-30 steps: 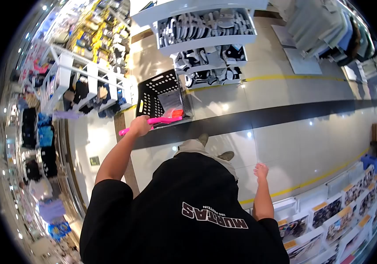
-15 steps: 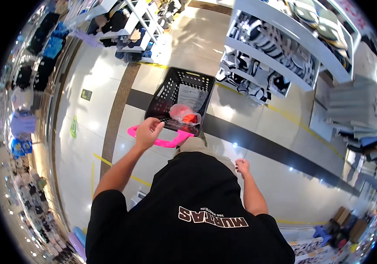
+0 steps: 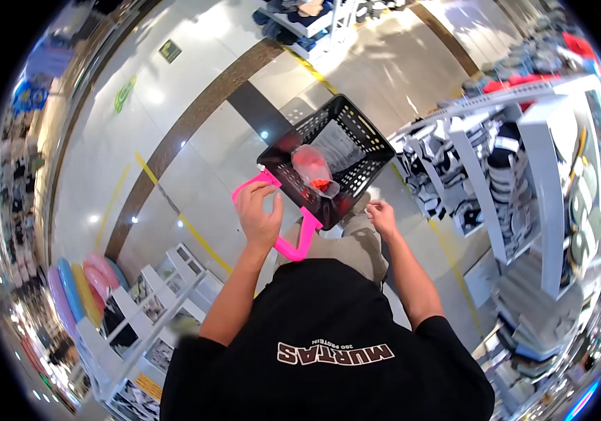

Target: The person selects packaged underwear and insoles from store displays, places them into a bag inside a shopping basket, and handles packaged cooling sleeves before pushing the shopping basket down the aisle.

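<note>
My left hand (image 3: pixel 259 216) is closed round the bright pink handle (image 3: pixel 300 242) of a black perforated shopping basket (image 3: pixel 363 175). The basket is tilted in front of my legs. Inside it lies a clear plastic bag (image 3: pixel 312 166) with something red and orange in it; its exact contents cannot be made out. A pale printed sheet (image 3: pixel 342 145) shows against the far inner side. My right hand (image 3: pixel 382 217) hangs just right of the basket, apart from it, with fingers curled in and nothing visible in them.
To the right stand white shelves (image 3: pixel 486 182) of striped slippers, with grey garments (image 3: pixel 535 302) hanging below. Another white rack (image 3: pixel 314 28) is ahead. A low white display (image 3: pixel 153 302) and colourful rounded items (image 3: pixel 90 281) are at left. Yellow tape lines (image 3: pixel 195 228) mark the tiled floor.
My view has turned leftward, so the slipper shelves sit farther right and the left display has come into view. The basket has swung round and tilted, still held by my left hand.
</note>
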The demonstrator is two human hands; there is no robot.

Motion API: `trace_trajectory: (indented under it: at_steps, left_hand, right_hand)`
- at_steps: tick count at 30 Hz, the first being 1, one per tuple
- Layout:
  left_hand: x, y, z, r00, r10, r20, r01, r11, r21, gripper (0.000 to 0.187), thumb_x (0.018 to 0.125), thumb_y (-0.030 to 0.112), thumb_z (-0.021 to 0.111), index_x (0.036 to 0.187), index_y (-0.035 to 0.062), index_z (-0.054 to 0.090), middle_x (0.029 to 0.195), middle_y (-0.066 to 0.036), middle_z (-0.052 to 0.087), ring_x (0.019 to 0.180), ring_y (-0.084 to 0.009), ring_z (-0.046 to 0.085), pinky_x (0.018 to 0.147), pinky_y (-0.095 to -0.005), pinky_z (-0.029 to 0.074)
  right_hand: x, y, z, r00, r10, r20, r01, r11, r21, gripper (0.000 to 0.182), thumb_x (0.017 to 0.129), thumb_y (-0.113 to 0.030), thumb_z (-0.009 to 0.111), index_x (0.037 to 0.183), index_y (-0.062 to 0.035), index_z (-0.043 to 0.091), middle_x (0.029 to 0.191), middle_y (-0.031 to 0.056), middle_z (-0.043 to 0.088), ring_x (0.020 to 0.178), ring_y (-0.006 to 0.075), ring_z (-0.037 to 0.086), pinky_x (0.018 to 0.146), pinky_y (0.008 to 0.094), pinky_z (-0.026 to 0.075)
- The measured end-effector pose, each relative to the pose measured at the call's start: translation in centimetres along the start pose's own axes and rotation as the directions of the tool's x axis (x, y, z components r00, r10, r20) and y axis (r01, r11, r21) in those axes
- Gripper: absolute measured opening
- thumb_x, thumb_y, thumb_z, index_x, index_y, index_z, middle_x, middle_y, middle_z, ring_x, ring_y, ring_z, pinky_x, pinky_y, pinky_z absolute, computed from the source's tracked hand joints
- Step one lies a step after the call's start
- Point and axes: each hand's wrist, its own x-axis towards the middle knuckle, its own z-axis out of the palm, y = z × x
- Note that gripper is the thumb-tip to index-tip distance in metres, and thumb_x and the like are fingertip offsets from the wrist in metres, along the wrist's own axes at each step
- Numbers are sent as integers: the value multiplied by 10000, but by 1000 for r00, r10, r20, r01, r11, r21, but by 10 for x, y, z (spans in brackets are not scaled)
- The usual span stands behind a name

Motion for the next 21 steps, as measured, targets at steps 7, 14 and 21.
trace_trajectory:
  at_steps: [7, 14, 21]
  left_hand:
    - [-6, -41, 23, 617, -767, -175, 714, 640, -284, 428, 850, 120, 722, 1227, 3, 557, 1197, -150, 575, 1158, -263, 538, 1017, -399, 410]
    - [8, -34, 34, 537, -830, -150, 801, 557, -217, 427, 915, 84, 643, 1300, -29, 494, 1053, -120, 628, 875, -179, 651, 780, -281, 542]
    - [-2, -41, 38, 395, -872, -290, 887, 445, -128, 598, 904, 230, 676, 1389, -16, 428, 983, -143, 653, 834, -209, 651, 692, -330, 552]
  right_hand:
    - [159, -11, 39, 931, -116, 345, 288, 815, -502, 318, 833, -217, 701, 1065, -3, 665, 861, 111, 716, 794, 201, 684, 698, 347, 536]
    - [359, 34, 47, 909, 22, 416, 373, 401, -836, 505, 813, -330, 687, 1208, -28, 599, 1166, 210, 658, 1099, 357, 623, 947, 430, 493]
    - [528, 90, 118, 962, 236, 140, 57, 326, -944, 880, 806, -470, 702, 1480, -31, 345, 1525, 172, 373, 1416, 302, 354, 1152, 374, 316]
